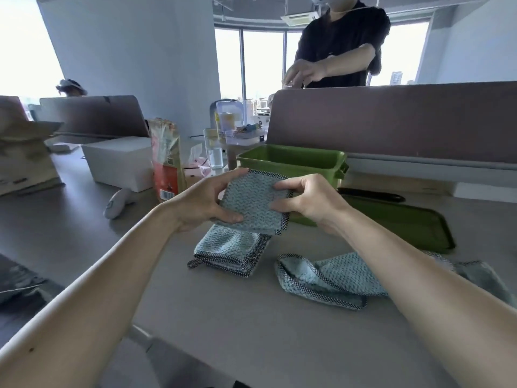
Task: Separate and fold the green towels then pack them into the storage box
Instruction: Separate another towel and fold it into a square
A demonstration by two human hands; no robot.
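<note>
She's got one folded towel [256, 203] up in the air just in front of the storage box [291, 161], about level with its near rim. Both hands are on it: the left hand [207, 204] pinches its left edge, thumb underneath and fingers [235, 175] along the top, and the right hand [310, 203] nips the right edge the same way. To me this looks like the tail end of folding, a last squaring-up before packing. The next move would be to carry it forward over the rim and lower it in flat, keeping the layers pinched so they don't spring open.

A second towel [229, 252] lies folded on the tabletop [251, 317] in front of the box, under the held one. A loose towel [330, 278] lies crumpled nearer her and to the right of it, not yet folded. The lid [405, 222] lies flat just to the right of the box.

From here I can't see inside the box, so whether anything is packed is anyone's guess. Her right forearm covers part of the loose towel, and the cloth beyond that arm may be another towel or the same one
</note>
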